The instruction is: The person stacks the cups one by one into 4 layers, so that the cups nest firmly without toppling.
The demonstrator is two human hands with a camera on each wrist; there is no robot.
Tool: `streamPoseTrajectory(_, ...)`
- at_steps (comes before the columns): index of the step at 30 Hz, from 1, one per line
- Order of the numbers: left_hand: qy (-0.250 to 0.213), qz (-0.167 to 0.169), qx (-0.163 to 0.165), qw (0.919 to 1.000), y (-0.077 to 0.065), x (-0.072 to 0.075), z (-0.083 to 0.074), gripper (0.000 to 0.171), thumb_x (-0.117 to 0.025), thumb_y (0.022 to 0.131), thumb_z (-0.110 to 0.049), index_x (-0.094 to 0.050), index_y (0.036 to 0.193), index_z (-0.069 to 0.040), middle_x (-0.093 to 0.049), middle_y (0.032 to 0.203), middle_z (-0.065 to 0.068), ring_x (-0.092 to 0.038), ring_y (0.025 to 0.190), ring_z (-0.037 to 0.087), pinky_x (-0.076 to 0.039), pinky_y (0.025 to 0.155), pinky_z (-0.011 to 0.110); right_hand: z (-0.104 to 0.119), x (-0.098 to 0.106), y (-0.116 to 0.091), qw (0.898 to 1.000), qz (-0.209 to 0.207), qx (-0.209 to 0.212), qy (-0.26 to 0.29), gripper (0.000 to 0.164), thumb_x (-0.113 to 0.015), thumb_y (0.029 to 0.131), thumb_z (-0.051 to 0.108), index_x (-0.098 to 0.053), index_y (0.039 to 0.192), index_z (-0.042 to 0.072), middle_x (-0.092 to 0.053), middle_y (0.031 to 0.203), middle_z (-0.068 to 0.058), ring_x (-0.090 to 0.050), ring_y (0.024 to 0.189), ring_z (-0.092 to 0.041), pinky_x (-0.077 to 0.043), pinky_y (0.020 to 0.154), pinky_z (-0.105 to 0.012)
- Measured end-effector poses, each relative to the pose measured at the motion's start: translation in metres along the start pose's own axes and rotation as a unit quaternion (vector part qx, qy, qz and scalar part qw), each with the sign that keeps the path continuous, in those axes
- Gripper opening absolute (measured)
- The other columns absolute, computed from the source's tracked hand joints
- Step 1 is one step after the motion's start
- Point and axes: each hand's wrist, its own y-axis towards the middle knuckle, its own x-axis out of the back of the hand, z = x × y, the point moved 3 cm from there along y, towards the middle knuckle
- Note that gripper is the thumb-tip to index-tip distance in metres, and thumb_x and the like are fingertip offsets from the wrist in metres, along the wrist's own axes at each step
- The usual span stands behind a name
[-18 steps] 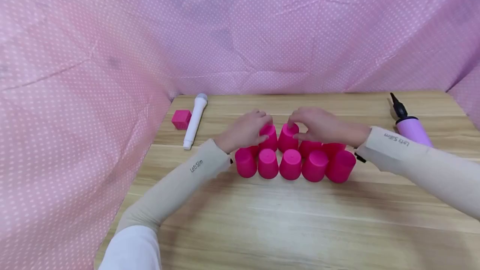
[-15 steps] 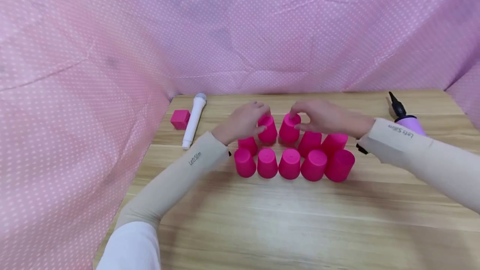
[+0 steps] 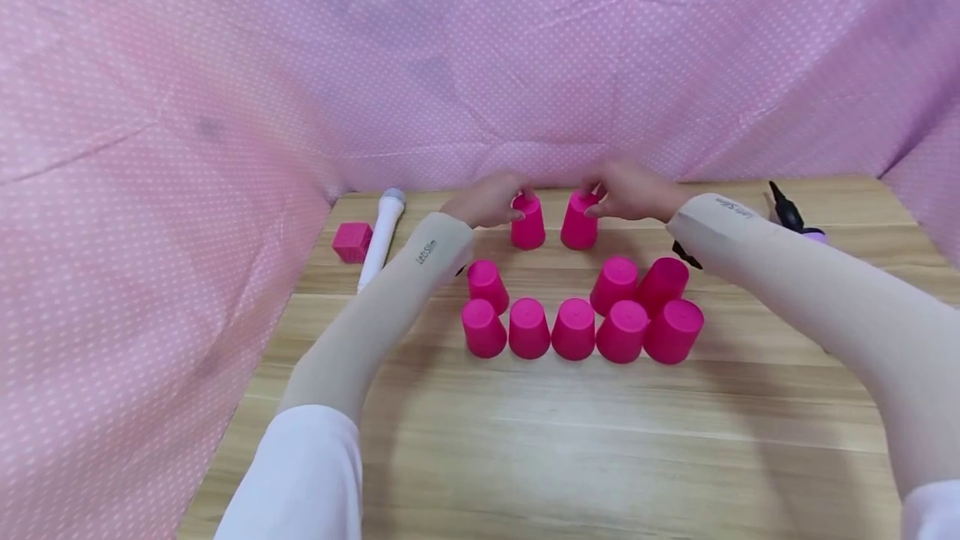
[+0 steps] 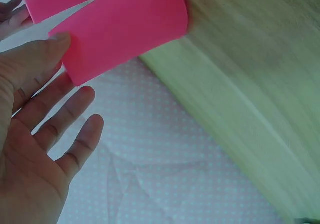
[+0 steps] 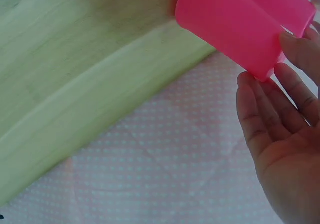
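Two pink cups stand upside down near the back of the wooden table, one under each hand. My left hand (image 3: 491, 200) pinches the closed top of the left cup (image 3: 528, 227) between thumb and fingers; the left wrist view shows that cup (image 4: 125, 28) with the thumb on its side. With thumb and fingertips my right hand (image 3: 633, 190) grips the top of the right cup (image 3: 579, 227), seen also in the right wrist view as a tilted pink cup (image 5: 232, 26). A gap separates the two cups. Several more upside-down cups (image 3: 574, 330) stand in two rows closer to me.
To the left lie a white microphone (image 3: 382, 236) and a pink cube (image 3: 352, 242). A black-nozzled pump (image 3: 787, 211) lies at the right, partly behind the right sleeve. Pink dotted cloth (image 3: 480, 65) hangs behind the table (image 3: 570, 448).
Both hands have carried their cups from the back row away toward the table's far edge. A gap now shows in that row, and the two cups stand farther apart.
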Motion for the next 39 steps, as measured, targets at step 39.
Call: streamPoseTrajectory(39, -0.008, -0.030, -0.034, 0.9989, -0.147, -0.022, -0.015, 0.027, -0.074, 0.083, -0.021, -0.067, 0.105, -0.007, -0.058, 0.116, 0.005, -0.052, 0.110, 0.021, -0.043, 0.093, 0.033, 0.033, -0.026, -0.118, 0.995, -0.014, 0.095, -0.041, 0.032, -0.082, 0.073, 0.010, -0.070, 0.102, 0.008, -0.062, 0.110, -0.008, -0.058, 0.102, -0.028, -0.049, 0.084, -0.045)
